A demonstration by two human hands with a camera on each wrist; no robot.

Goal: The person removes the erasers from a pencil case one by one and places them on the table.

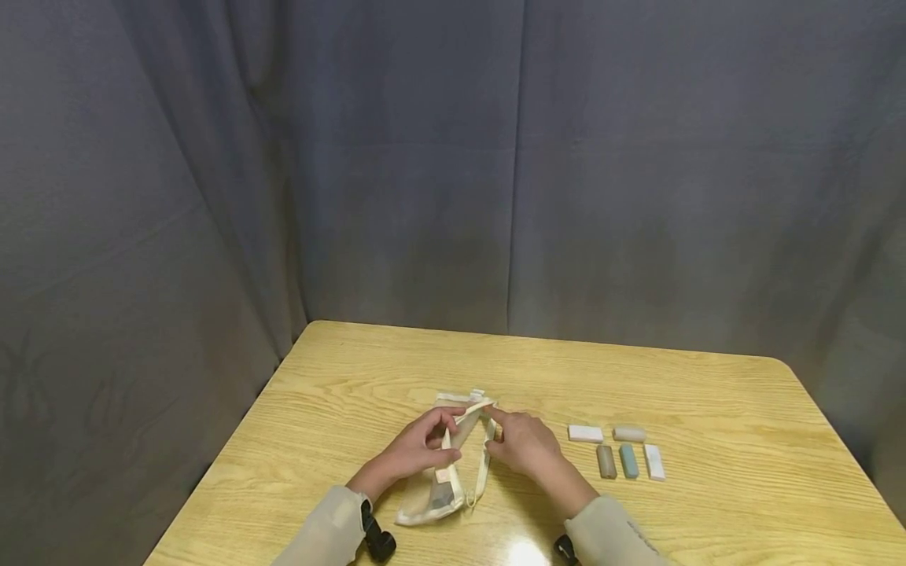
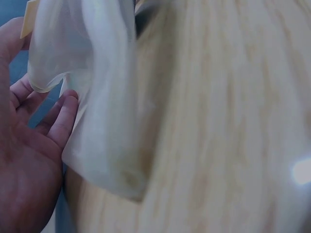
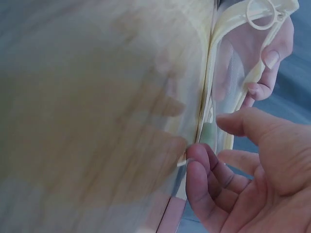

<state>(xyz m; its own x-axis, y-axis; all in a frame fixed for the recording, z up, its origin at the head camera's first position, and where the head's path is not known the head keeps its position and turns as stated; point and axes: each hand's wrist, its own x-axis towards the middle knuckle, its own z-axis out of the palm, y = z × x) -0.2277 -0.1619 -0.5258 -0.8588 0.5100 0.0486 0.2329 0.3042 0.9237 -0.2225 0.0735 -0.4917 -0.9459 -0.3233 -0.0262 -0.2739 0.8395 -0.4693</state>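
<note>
A see-through mesh zip pouch [image 1: 484, 468] with cream edging lies on the wooden table, its mouth spread apart. My left hand [image 1: 422, 444] holds the left edge of the mouth, thumb and fingers on the trim. On the opposite edge, my right hand [image 1: 525, 442] grips the trim, with the index finger stretched to the far end. A zipper ring [image 3: 261, 13] hangs at one end of the mouth. Through the mesh show a dark grey piece [image 1: 442, 494] and a small pinkish one. A green piece [image 3: 208, 133] appears inside in the right wrist view.
Right of the pouch lie several small eraser-like blocks: a white one [image 1: 585, 434], a greyish one [image 1: 629, 434], a brown one [image 1: 606, 461], a blue one [image 1: 628, 461] and another white one [image 1: 654, 462]. A grey curtain [image 1: 566, 196] hangs behind the table [image 1: 708, 401].
</note>
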